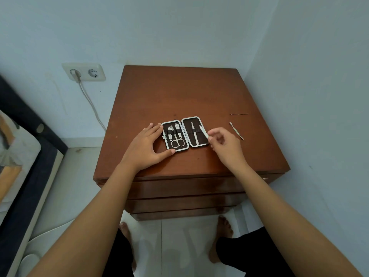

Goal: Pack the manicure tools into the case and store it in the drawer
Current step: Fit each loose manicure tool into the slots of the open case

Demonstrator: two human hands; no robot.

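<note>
The manicure case [184, 134] lies open and flat on the brown wooden nightstand [179, 92]. Its left half holds clippers and scissors [177, 143] under a strap; its right half holds a slim metal tool [193, 131]. My left hand [148, 145] rests on the top, fingers and thumb against the case's left edge. My right hand [224, 145] pinches a small silver tool [203, 132] whose tip is over the right half. Two thin metal tools lie loose to the right: a cuticle pusher [236, 130] and a thin pick [239, 114].
Closed drawers [183, 188] stack below the nightstand's front edge, above my bare feet. A wall socket with a white cable [83, 72] is on the left wall. A bed frame [30, 156] stands at the far left. A wall runs close along the right.
</note>
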